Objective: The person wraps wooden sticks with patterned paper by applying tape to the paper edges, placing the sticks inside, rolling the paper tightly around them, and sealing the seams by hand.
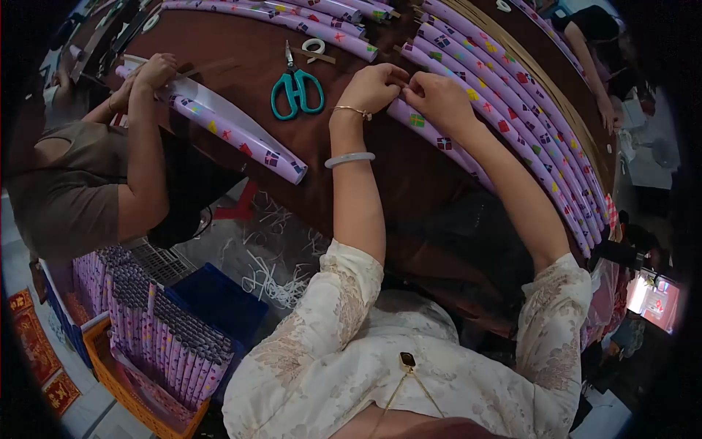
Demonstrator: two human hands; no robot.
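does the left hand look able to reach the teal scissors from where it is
Probably yes: the teal scissors lie left of the left hand with nothing visible between, though that hand is at the end of a purple roll.

Rolls (504, 110), scissors (297, 91) on brown table (227, 45)

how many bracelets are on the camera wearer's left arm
2: a thin gold bracelet nearest the left hand, and a pale bangle farther up the forearm. Any under the sleeve would be hidden.
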